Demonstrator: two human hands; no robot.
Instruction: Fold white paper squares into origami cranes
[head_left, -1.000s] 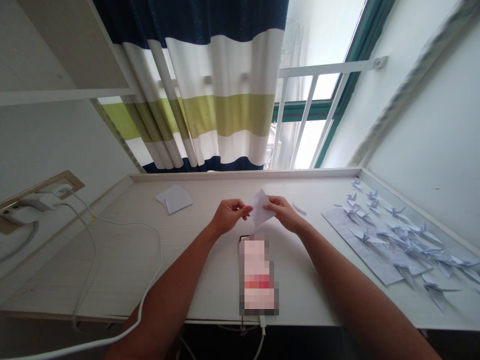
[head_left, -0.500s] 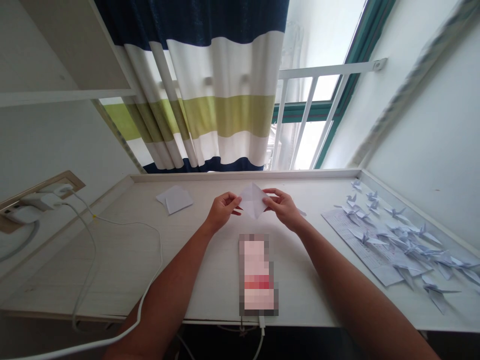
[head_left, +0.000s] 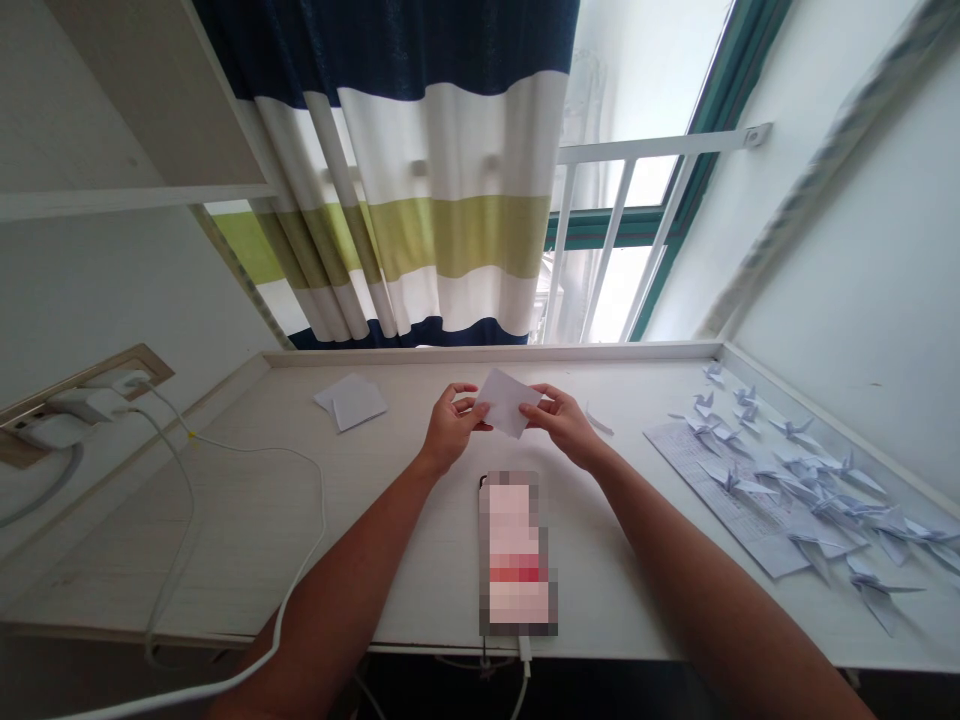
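And here, just beyond the phone (head_left: 514, 555), the paper (head_left: 506, 400) sits between two closed pinches: left hand (head_left: 450, 428) on its left corner, right hand (head_left: 562, 418) on its right. Looks like folding; the next crease calls for squared edges and steady thumbs.

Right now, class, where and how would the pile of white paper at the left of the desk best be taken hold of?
Probably the white pile is best pinched by its right edge, the left hand coming from the right once it frees the held paper: that hand is nearer, and the pile lies flat on the desk, offering only thin edges.
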